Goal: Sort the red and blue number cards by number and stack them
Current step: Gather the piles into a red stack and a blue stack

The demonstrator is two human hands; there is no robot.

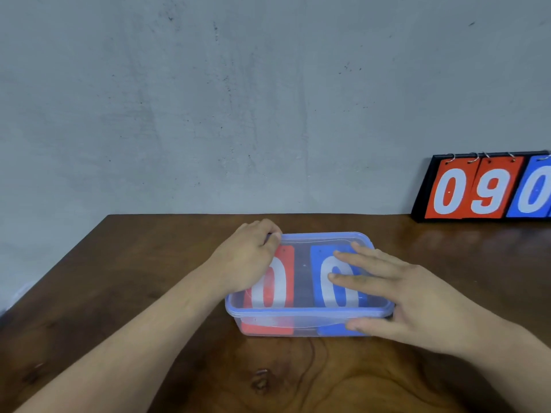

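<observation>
A clear plastic box with a blue-rimmed lid [307, 313] stands in the middle of the wooden table. Through the lid I see a red card with a white 0 [278, 289] on the left and a blue card with a white 0 [322, 257] on the right. My left hand [247, 257] has its fingers curled over the lid's far left corner. My right hand [396, 296] lies flat on the right side of the lid with straight fingers, its thumb against the front right edge.
A black flip scoreboard [489, 187] leans against the grey wall at the table's back right, showing red 0, red 9 and blue 0. The table's left edge [59, 263] runs diagonally towards me.
</observation>
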